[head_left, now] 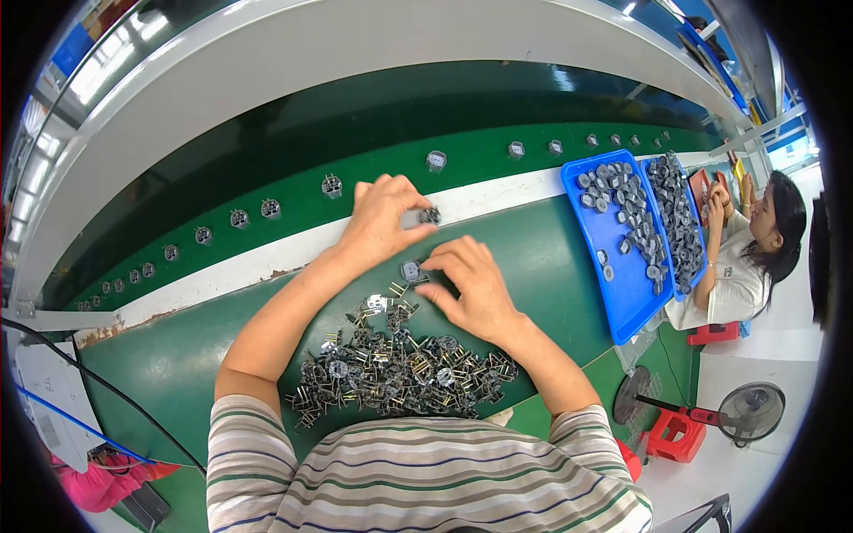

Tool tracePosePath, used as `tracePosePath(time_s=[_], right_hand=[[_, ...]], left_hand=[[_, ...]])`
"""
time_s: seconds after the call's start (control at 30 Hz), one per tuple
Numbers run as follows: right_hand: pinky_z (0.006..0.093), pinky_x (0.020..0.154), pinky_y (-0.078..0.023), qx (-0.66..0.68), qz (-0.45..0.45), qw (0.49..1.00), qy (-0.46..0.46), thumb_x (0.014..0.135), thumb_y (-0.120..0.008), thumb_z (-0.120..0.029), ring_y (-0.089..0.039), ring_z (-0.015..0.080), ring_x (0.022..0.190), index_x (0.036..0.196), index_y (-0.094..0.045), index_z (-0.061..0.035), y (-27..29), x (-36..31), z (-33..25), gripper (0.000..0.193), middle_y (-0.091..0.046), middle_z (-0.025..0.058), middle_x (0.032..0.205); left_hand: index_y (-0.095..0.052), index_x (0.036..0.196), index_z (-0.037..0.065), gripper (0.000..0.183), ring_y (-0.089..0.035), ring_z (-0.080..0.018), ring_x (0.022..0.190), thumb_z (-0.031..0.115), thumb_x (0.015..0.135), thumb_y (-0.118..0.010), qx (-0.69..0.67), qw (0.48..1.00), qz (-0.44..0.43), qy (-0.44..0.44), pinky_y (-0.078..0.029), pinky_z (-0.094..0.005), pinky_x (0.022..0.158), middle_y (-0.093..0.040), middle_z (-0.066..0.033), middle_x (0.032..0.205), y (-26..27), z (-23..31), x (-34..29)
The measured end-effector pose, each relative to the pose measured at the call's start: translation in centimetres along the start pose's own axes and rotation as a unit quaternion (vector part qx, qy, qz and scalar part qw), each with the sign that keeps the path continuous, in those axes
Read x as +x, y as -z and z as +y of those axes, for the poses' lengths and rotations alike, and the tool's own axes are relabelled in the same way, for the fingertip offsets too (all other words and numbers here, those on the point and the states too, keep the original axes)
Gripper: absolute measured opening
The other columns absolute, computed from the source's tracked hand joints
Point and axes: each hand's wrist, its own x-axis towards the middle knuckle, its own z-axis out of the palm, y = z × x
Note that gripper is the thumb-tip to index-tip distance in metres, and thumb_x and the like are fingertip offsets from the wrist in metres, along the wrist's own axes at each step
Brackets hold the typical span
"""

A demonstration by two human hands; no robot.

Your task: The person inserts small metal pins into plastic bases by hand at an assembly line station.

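Note:
Over the white rail, my left hand point(380, 218) pinches a small dark plug part point(430, 215) between thumb and fingertips. Just below and to the right, my right hand point(473, 289) has its thumb and curled fingers at the edge of a rounded grey plug part point(410, 270), close above the bench. A heap of dark plug inserts with brass-coloured pins point(400, 369) lies on the green bench in front of my body, between my forearms. A silvery piece point(377, 304) rests on the top of this heap.
Beyond the white rail point(506, 195), a green conveyor belt point(386, 173) carries a spaced row of plug parts point(332, 186). To the right, a blue tray point(600, 266) of grey caps stands beside another filled tray point(675, 213). A co-worker point(742, 244) sits past them.

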Motion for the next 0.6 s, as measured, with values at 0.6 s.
tracePosePath(time_s=[0.6], right_hand=[[0.0383,0.077,-0.058,0.134,-0.041,0.987,-0.084,0.088,-0.078,0.002,-0.069,0.0283,0.092,0.111,-0.066,-0.0028,-0.4,-1.2,0.3,0.026,-0.067,0.0126,0.113]], left_hand=[[-0.073,0.113,0.007,0.043,-0.065,-0.0313,0.098,0.027,0.079,-0.09,-0.078,0.975,-0.206,0.029,-0.052,-0.0436,0.084,-0.063,-0.0098,0.108,3.4,3.2,-2.4]])
